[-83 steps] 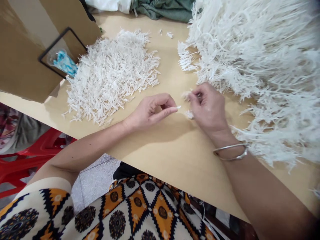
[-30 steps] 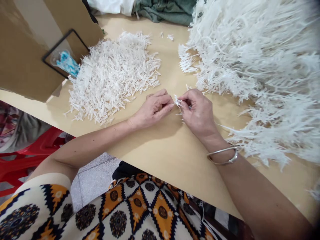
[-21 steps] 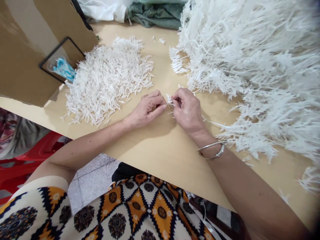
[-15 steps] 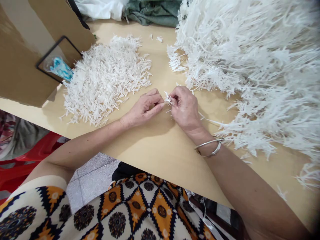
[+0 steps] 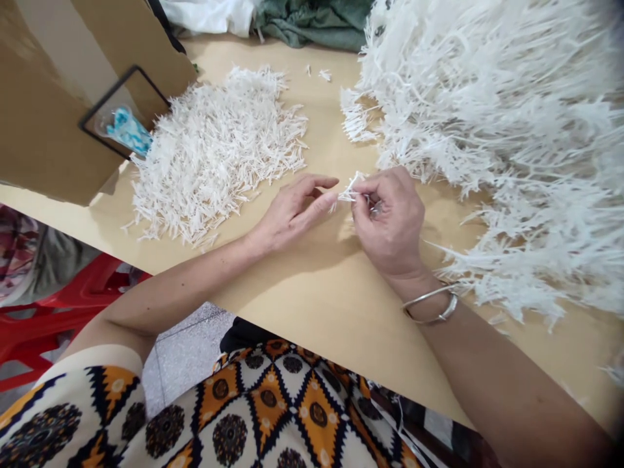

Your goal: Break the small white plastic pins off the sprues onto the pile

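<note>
My right hand [image 5: 390, 218] pinches a small white branched plastic piece [image 5: 349, 191] between thumb and forefinger; its spiky tips stick out to the left. Facing it, my left hand [image 5: 298, 209] has thumb and forefinger parted, their tips just short of the piece. A tiny white sliver shows by the left thumb tip; whether it touches the thumb I cannot tell. Left of the hands lies a low heap of short white sprigs [image 5: 219, 149]. On the right spreads a larger pile of long white branched strands [image 5: 492, 110].
A cardboard box [image 5: 53, 97] stands at the left, with a black wire frame and a clear cup of blue-and-white stuff [image 5: 127, 130] against it. Green cloth [image 5: 312, 23] and white cloth lie at the back. A red plastic chair [image 5: 73, 299] is below the table edge.
My right hand has moved right and away from the left with the white piece. The left thumb and forefinger, pinched together before, have parted. The whole view has shifted slightly.
</note>
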